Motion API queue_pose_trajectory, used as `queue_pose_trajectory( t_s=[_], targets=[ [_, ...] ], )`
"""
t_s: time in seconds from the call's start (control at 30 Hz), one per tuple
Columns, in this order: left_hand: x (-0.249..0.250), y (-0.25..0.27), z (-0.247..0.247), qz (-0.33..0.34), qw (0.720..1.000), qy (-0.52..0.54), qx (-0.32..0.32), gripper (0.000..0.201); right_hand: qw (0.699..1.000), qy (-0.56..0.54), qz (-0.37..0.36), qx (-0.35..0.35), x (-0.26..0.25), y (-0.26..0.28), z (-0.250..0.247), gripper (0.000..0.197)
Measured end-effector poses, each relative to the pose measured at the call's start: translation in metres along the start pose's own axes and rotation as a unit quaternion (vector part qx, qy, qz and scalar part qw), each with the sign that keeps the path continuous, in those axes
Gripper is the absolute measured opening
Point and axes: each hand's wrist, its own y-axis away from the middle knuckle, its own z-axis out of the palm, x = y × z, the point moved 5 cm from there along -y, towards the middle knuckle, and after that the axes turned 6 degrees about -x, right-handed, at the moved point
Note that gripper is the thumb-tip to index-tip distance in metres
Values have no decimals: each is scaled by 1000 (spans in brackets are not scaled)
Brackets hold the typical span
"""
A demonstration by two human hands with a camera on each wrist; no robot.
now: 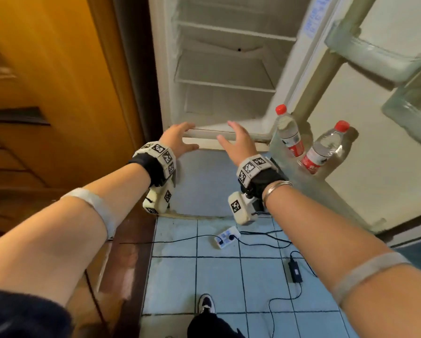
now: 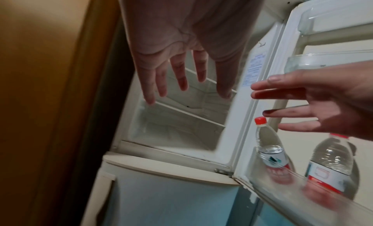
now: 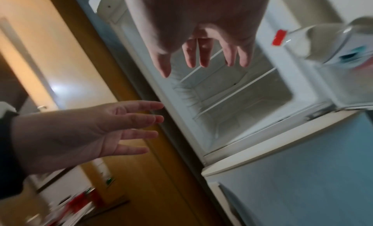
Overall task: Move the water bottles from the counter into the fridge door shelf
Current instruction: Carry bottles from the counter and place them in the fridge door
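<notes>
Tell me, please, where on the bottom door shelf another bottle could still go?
On the bottom door shelf, bare room lies outward of the second bottle, toward the door's free edge. The hinge end is crowded: the first bottle stands there, with a narrow gap between the two.

Head view evenly lit, moderately bright; soft shadows cast rightward by two bottles (image 1: 290, 132) onto door liner (image 1: 375, 142). Straight edges bent by wide-angle lens toward frame borders; fridge door (image 1: 351, 57) at far right smeared by motion blur. Wrist views dimmer, warmer, grainy. Left hand (image 2: 181, 46) seen close to lens, dark and out of focus in left wrist view. Right wrist view heavily blurred at lower left and far right; pale glare patch noted on wall (image 3: 58, 89) at left.
</notes>
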Motion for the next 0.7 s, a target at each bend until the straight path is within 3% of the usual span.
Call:
queue_pose_trajectory(
  t_s=[0.2, 0.4, 0.7],
  targets=[
    [-46, 63, -44, -90, 994, -25, 61, 62, 990, 6, -96, -103, -66, 6, 59, 54],
    [-82, 124, -67, -204, 971, -21, 126, 66, 960, 27, -186, -209, -112, 17, 109, 55],
    [-98, 256, -58, -347, 903, 19, 254, 65, 860, 51, -353, -366, -163, 89, 168, 54]
  ],
)
